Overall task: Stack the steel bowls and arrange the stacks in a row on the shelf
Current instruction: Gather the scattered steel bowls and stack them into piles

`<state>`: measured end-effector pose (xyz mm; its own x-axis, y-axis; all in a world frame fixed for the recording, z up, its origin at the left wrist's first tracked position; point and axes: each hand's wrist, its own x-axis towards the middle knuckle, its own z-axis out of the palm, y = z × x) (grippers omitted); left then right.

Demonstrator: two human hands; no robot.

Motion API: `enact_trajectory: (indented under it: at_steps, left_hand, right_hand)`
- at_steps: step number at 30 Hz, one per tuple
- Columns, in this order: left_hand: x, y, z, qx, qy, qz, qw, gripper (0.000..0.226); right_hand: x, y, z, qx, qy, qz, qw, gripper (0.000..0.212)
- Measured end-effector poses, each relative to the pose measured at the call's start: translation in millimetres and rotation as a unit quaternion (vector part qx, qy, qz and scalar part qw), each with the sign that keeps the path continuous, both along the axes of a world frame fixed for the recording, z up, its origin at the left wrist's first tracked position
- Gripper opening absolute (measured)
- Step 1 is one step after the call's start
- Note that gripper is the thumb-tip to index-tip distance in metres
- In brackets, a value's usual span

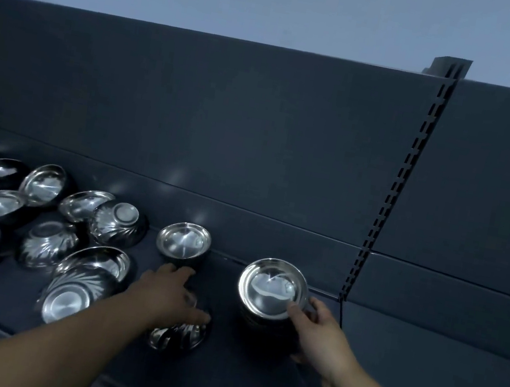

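Note:
A stack of steel bowls (271, 289) stands upright at the right end of the dark shelf (250, 371), and my right hand (318, 332) grips its near right side, thumb on the top rim. My left hand (172, 297) lies over an overturned ribbed bowl (179, 334) near the shelf's front, fingers curled on it. Behind that hand a second, lower stack (184, 242) stands upright near the back panel. Several loose bowls (86, 283) lie scattered to the left, some upright, some overturned or tilted.
The shelf's grey back panel (255, 142) rises behind the bowls. A slotted upright post (388, 215) marks the bay's right end, just behind the right stack. Another shelf bay (441, 359) continues to the right.

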<state>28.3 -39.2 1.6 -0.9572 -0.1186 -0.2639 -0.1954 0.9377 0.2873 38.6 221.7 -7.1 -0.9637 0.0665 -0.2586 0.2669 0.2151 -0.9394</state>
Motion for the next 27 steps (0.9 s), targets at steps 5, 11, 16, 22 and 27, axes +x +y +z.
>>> enact_trajectory:
  at_steps: [5,11,16,22,27]
  left_hand:
    - [9,-2,-25,0.017,-0.03,-0.012,0.999,0.124]
    - [12,0,-27,0.028,0.027,-0.002,0.999,0.115]
    - [8,0,10,0.127,0.133,0.036,0.982,0.109]
    - [-7,31,70,0.381,0.104,0.04,0.918,0.084]
    - [-12,59,87,0.528,-0.099,-0.034,0.843,0.024]
  right_hand:
    - [0,0,-1,0.008,0.002,0.012,1.0,0.034]
    - [0,4,2,0.004,-0.007,0.016,1.0,0.042]
    - [-7,10,2,0.063,0.05,-0.024,0.996,0.053]
    - [-16,9,31,0.162,0.276,0.038,0.947,0.049]
    - [-26,1,51,0.179,0.318,0.075,0.928,0.04]
